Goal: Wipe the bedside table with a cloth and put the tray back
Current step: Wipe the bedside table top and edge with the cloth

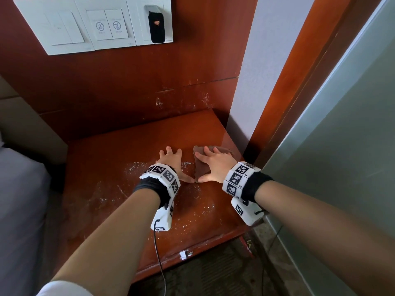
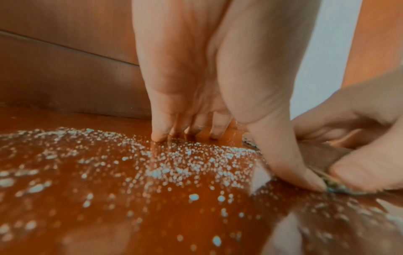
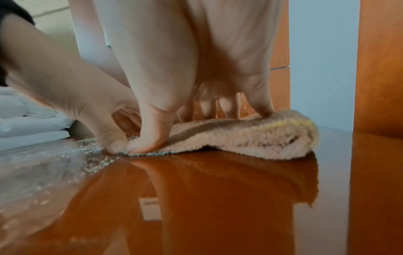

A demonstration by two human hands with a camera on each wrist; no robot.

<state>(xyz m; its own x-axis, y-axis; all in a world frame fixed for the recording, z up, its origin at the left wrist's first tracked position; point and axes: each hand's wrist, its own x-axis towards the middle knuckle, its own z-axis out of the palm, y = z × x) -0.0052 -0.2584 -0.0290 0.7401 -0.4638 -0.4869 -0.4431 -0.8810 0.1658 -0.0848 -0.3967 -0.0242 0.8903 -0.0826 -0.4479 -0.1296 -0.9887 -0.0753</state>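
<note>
Right hand (image 1: 215, 165), fingers spread and nearly straight, lies flat on the cloth (image 1: 202, 167) and presses it onto the counter (image 1: 102, 167); the thumb bears on the cloth's near corner, as the right wrist view shows. Left hand (image 1: 172, 161), also spread flat and holding nothing, rests on the bare counter just left of the cloth, its thumb tip meeting the right thumb at that same corner.

The cloth is a folded brown terry piece with a scalloped edge. In the right wrist view its right-hand fold bulges up from the surface, which suggests a soft, thick, light fabric that yields under pressure and carries no shape of its own. It likely drags easily over the glossy top. A flat palm over its middle looks the better hold for wiping; a pinch at the fold or corner would suit lifting.

White granules (image 2: 174, 165) lie scattered on the counter left of the cloth and nearer the person, some touching its left edge. Right of the cloth the surface shows clean and mirror-like. Wiping thus appears only partly done.

Behind the cloth rises the red-brown wall panel (image 1: 132, 82), bearing a switch plate (image 1: 92, 22) high above. A bed (image 1: 19, 189) lies well to the left. No tray is in view.
</note>
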